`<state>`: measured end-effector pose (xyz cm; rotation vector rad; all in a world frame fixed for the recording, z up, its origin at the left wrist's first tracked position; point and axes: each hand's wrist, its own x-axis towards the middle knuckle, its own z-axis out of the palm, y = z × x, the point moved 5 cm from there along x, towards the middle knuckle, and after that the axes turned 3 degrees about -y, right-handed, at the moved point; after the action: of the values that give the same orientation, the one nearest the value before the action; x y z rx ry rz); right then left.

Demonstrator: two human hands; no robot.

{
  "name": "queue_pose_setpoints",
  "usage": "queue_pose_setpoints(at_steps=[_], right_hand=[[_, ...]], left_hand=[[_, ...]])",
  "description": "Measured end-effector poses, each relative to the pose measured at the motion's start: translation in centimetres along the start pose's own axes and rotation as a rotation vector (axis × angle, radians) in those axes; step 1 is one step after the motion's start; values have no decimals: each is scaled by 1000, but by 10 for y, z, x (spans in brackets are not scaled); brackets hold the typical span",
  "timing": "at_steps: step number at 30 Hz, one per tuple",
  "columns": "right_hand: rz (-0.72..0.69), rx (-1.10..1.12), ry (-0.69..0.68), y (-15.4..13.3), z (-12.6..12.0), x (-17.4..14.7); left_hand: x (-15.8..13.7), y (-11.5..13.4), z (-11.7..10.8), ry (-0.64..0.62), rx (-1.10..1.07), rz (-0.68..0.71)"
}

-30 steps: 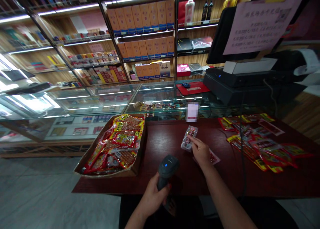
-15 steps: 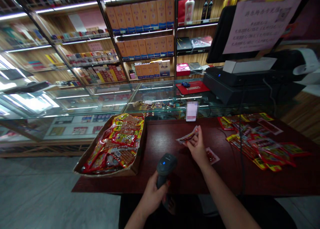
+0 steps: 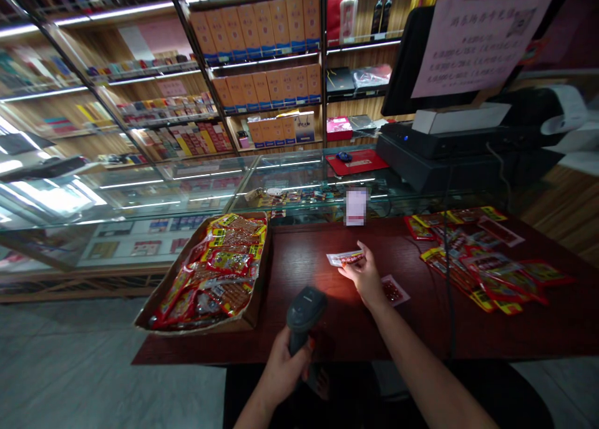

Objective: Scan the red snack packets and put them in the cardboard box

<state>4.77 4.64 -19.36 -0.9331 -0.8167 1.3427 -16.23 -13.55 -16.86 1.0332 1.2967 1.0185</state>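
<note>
My left hand [image 3: 285, 363] is closed round the handle of a dark grey barcode scanner [image 3: 306, 307], whose head points away from me over the counter's near part. A reddish light falls on the wood between the scanner and my right hand [image 3: 367, 279]. The right fingers pinch a small clear snack packet [image 3: 344, 258] with red print, held tilted above the tabletop. Beneath my right wrist another snack packet [image 3: 393, 290] with dark red contents lies flat, partly covered by the arm.
On the left stands an open cardboard box [image 3: 255, 310] full of red and yellow snack packs. More snack packs [image 3: 486, 270] lie piled at the right, with a dark cable [image 3: 448, 279] across them. Behind are a glass display counter [image 3: 210, 185], a monitor [image 3: 407, 60] and a mouse [image 3: 344, 157].
The packet in my right hand has turned flatter, with its printed side more visible. Reddish scanner light now shows on the counter, and the scanner's blue light no longer shows.
</note>
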Motion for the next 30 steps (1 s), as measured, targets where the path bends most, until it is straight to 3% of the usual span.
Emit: queue_pose_setpoints(at_steps=[13,20,24,27,30], right_hand=[[5,-103,-31,-2,6,-3],[-10,-197,-128,-23,17,-2],[-33,-309,-358,-49,76,7],[-17,-423,-565,-60,149,12],[26,-638,-653,-53,220,17]], left_hand=[[3,-15,-6,19,-84,73],[4,1,5,-43,-100,-8],[4,6,4,-44,-149,-14],[6,2,3,-43,-205,-13],[8,-2,4,-36,-244,-17]])
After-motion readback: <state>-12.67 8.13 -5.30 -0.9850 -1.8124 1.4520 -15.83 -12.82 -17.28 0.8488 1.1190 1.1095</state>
